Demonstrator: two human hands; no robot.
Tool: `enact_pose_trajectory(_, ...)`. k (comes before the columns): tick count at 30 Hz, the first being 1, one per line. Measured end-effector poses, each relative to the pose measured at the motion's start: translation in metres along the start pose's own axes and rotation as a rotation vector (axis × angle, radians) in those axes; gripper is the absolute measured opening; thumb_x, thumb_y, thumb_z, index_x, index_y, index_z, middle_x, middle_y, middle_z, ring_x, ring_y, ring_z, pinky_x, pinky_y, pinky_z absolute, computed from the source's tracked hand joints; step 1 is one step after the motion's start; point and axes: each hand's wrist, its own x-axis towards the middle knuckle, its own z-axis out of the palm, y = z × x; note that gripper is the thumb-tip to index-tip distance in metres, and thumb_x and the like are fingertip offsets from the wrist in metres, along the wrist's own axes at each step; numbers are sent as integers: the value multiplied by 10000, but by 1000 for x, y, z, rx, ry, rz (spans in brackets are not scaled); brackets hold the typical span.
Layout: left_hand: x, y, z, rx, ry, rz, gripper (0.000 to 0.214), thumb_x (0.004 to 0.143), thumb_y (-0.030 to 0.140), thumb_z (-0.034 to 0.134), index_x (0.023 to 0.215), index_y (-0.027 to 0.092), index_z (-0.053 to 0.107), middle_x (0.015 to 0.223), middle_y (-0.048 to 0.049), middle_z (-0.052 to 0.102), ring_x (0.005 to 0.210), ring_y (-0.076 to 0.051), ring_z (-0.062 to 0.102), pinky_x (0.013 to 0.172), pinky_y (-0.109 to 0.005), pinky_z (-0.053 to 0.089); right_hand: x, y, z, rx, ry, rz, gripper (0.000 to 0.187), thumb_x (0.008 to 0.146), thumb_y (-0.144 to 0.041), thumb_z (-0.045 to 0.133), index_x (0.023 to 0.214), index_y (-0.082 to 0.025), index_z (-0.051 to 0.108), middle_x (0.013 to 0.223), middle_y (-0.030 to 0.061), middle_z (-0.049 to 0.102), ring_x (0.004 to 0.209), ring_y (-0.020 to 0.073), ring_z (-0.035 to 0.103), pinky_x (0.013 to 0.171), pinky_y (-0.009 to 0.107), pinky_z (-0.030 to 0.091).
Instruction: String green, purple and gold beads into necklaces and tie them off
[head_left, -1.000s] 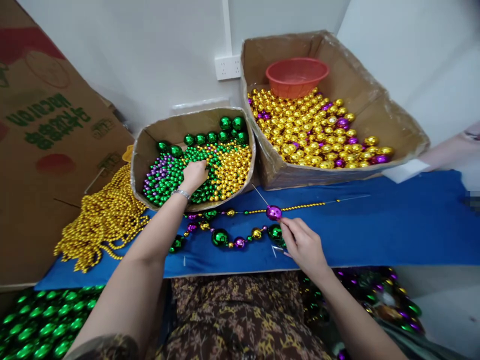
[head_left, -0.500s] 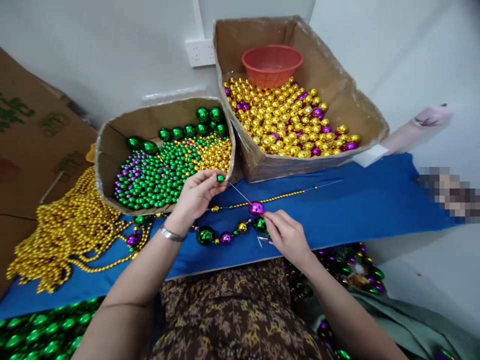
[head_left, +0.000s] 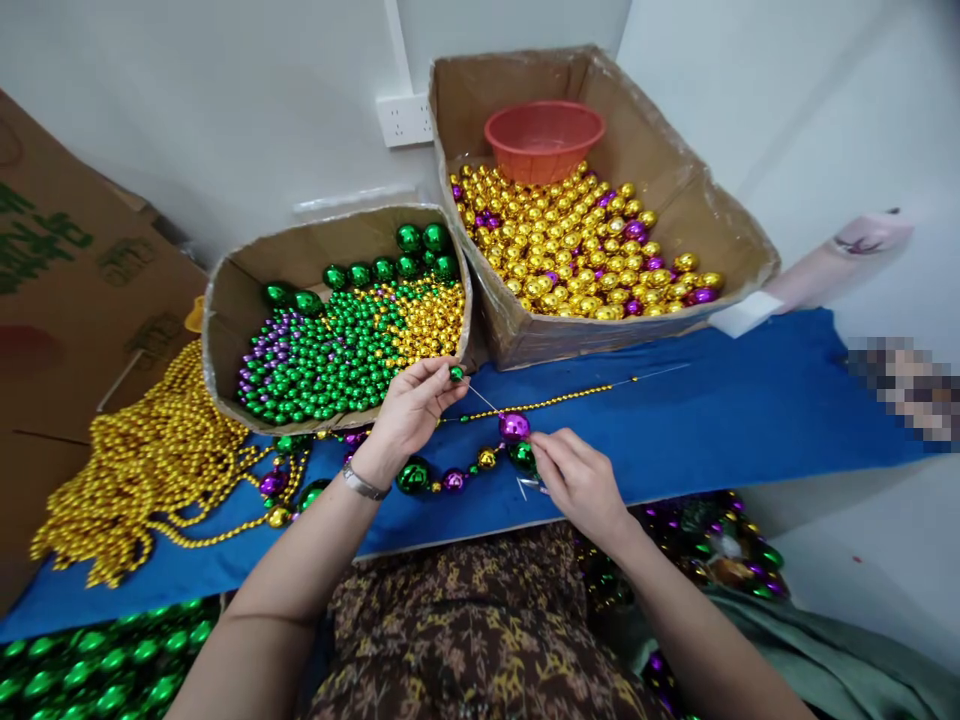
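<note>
My left hand [head_left: 411, 408] pinches a small green bead [head_left: 456, 373] at the tip of a thin needle [head_left: 480, 398]. My right hand [head_left: 574, 478] is closed on the bead strand just right of a large purple bead [head_left: 514, 427]. The strand [head_left: 450, 477] of green, purple and gold beads curves across the blue board [head_left: 712, 420] below both hands. Right behind my left hand stands a small cardboard box [head_left: 225, 310] of green, purple and gold beads.
A larger box [head_left: 675, 190] of gold beads with a red bowl [head_left: 544, 135] stands at the back. A heap of gold bead strings [head_left: 142, 470] lies at the left. Green beads [head_left: 90, 670] fill the lower left. More strands [head_left: 720, 550] hang at my right.
My left hand left the small box with a green bead and brought it to the needle tip. My right hand stayed by the purple bead. The view shifted.
</note>
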Motion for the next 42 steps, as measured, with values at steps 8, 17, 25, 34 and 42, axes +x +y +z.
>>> enact_pose_trajectory(8,-2,-3,3,62,47,114,228,664,277,812,839,182,703,840,-2,676,765,-108,648,774,-280,564,-1,1,-1,-53,-7,-7,248,966,-212,443,1050,-172,673,824,66,651,736,157,628,689,268,505)
enact_pose_trajectory(17,7,-4,17,340,55,327,302,676,315,790,922,194,663,891,-29,675,832,-157,649,785,-311,559,2,4,-13,-261,1,-26,268,947,-170,450,1086,-188,678,792,55,648,730,155,592,678,263,470)
enact_pose_trajectory(25,11,-24,45,283,-82,221,285,670,306,801,901,182,689,874,-31,690,769,-144,644,747,-295,542,8,31,-12,-80,57,112,237,971,-258,448,1059,-197,659,916,72,681,823,168,644,768,283,512)
enact_pose_trajectory(34,24,-62,64,251,-147,158,214,713,349,761,830,172,729,862,-51,737,733,-153,656,713,-295,532,12,68,18,-63,-4,167,184,957,-259,440,1046,-191,586,940,80,704,853,196,657,757,290,497)
enact_pose_trajectory(42,24,-107,62,960,-258,372,112,837,187,626,842,173,738,908,-87,746,864,-210,676,798,-323,500,-2,88,35,-353,-412,225,180,850,-247,532,973,-154,625,744,95,687,722,243,650,547,283,449)
